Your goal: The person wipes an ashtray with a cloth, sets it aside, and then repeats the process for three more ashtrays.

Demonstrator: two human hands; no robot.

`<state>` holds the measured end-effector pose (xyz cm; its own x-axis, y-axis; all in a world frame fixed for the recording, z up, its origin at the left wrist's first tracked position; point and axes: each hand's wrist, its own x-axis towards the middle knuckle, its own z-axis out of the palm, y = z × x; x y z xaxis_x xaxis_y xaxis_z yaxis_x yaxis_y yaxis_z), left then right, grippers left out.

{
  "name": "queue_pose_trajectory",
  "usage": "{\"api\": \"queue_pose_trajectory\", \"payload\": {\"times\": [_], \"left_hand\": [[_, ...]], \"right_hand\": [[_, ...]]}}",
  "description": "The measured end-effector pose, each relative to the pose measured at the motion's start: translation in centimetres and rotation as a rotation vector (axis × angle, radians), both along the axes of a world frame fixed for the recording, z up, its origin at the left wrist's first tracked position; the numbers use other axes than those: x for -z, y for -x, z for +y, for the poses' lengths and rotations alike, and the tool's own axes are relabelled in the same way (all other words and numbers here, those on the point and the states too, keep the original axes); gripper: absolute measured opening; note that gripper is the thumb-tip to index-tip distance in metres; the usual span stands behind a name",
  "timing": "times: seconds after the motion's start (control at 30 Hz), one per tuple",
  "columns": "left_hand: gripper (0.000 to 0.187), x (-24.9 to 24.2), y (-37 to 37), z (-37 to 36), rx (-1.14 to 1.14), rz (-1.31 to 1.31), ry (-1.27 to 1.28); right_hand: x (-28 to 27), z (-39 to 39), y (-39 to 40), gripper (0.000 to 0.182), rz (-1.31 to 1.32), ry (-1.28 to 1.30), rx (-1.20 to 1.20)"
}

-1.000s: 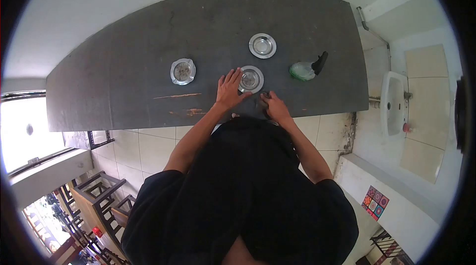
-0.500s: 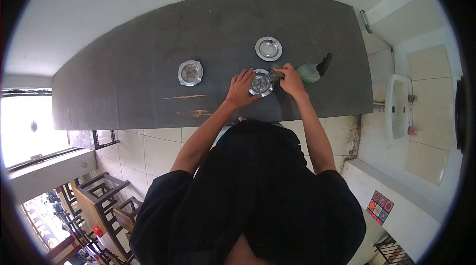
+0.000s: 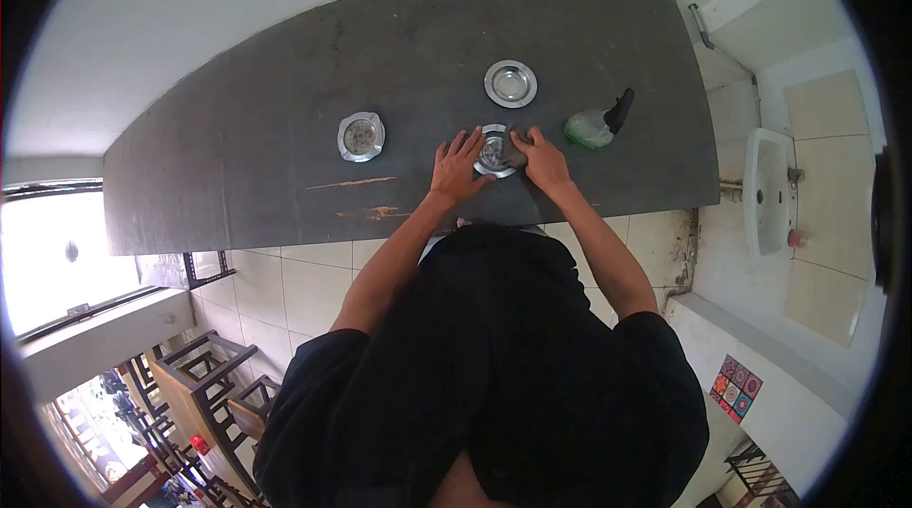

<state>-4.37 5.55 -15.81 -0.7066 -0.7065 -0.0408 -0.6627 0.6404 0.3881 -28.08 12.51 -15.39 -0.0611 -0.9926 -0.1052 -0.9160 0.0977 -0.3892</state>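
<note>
Cloth (image 3: 514, 156) on an ashtray (image 3: 491, 152)

I see the left hand (image 3: 459, 171) spread flat along the ashtray's left edge, and the right hand (image 3: 543, 163) gripping the cloth over its right side. Near the right hand, I have a spray bottle (image 3: 591, 130) to its right. A dirty ashtray (image 3: 361, 137) sits left of the left hand; another ashtray (image 3: 510, 84) lies beyond both.

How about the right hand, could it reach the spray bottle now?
Probably yes: only bare tabletop separates the right hand from the spray bottle, though the hand holds a dark cloth.
</note>
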Motion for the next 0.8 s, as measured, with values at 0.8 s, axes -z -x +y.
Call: {"api": "queue_pose_trajectory", "payload": {"times": [0.8], "left_hand": [[0.100,-0.7,0.6,0.4,-0.069,0.058,-0.088]], "right_hand": [[-1.1,-2.2,-0.9,0.063,-0.024,0.050,-0.010]]}}
